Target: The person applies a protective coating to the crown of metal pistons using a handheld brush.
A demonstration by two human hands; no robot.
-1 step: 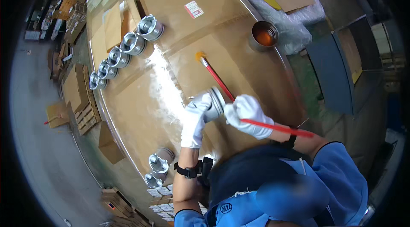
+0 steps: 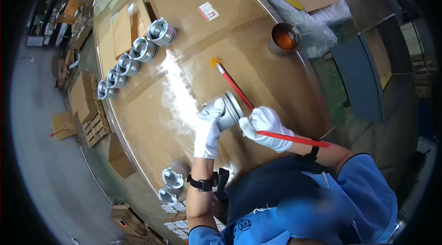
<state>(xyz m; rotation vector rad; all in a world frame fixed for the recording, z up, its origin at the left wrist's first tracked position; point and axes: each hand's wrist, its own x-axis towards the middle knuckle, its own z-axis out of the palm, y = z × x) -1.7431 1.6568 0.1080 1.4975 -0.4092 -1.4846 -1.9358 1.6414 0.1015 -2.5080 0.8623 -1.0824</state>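
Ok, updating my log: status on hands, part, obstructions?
Left hand gripping metal piston. Right hand holding red stick, far end hidden. Brush lying just beyond them.

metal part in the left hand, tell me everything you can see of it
The metal part is a silvery, smooth-looking cylinder with grooves ringing the end nearer the right hand. It sits tilted over the brown tabletop, gripped by the white-gloved left hand, which hides some of it. Whether the right hand touches it is unclear.

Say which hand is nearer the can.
Right. The right hand is on the can's near side, slightly left of it; the left hand, gripping the piston, sits farther left.
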